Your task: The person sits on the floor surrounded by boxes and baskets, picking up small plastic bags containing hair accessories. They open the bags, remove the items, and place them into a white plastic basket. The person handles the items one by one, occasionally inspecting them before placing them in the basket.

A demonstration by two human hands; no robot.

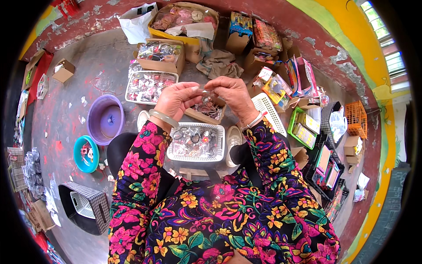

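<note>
My left hand [176, 98] and my right hand [234, 96] are raised close together in front of me, fingers pinched. Between their fingertips is a small, clear, shiny piece [204, 91] that looks like thin plastic; its kind is too small to make out. Just below the hands, an open cardboard box [206, 116] holds dark and reddish stringy items. Nearer to me, between my shoes, stands a white plastic basket [196, 159] filled with small clear packets, some with dark rings and one with a red flower shape.
Another white basket [127, 94] of packets stands beyond my left hand, before cardboard boxes [180, 61]. At left are a purple basin [90, 119] and a teal basin [78, 152]. To the right sit a green basket [303, 140], a black crate [325, 192] and an orange crate [356, 119].
</note>
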